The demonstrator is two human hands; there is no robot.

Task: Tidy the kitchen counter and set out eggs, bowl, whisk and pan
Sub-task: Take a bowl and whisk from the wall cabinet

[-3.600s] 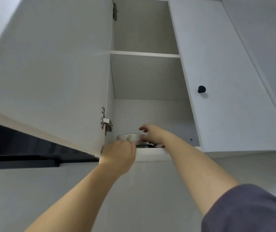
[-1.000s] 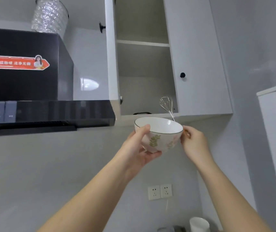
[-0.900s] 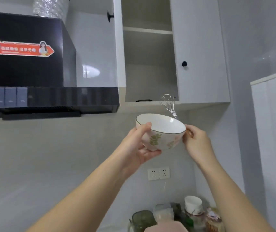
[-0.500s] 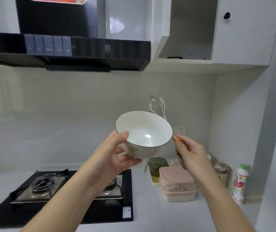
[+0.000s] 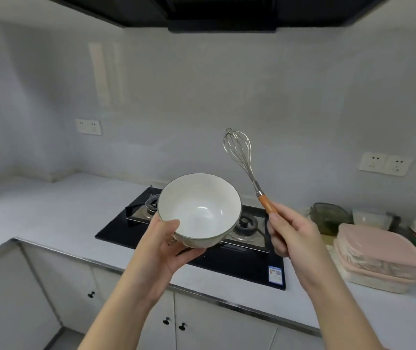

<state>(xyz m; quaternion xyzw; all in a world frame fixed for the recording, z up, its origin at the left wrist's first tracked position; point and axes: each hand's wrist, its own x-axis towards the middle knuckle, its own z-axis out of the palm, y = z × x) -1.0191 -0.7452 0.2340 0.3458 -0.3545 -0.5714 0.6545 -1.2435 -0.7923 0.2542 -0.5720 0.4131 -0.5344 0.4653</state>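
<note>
Worktop: bare left stretch; hob mid-front; pink boxes crowd the right end.
Bowl: above the hob, left hand cupping it underneath, thumb on the near rim.
Whisk: upright, right hand closed round its wooden handle.
Change: both lowered from cupboard height.

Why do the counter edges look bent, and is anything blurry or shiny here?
Head view: the wide lens bows the counter edges; the bowl in the left hand shows a soft glare spot inside; the whisk in the right hand is sharp, while the pink containers at right look smeared.
</note>
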